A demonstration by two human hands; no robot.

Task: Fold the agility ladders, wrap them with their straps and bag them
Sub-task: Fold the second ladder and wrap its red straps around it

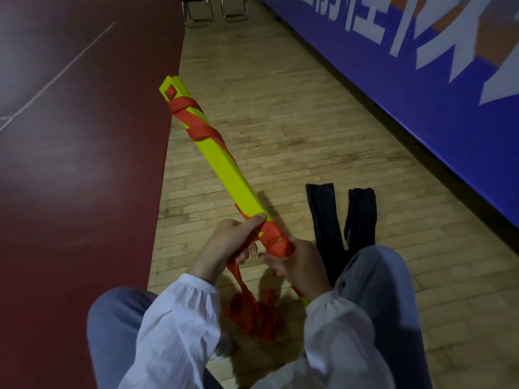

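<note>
A bundle of stacked yellow ladder rungs [224,161] slants up and away from me over the wooden floor. An orange strap [276,241] is wound round its near end and again near its far end. My left hand [227,245] pinches the strap beside the bundle, thumb pressed on the rungs. My right hand [302,265] grips the wrapped near end of the bundle. Loose orange strap [252,310] lies heaped on the floor between my knees. Two black bags [323,217] lie flat on the floor to the right.
A dark red court area [78,164] borders the wooden strip on the left. A blue banner wall [421,66] runs along the right. Legs of two chairs [213,12] stand at the far end. My knees in grey trousers frame the heap.
</note>
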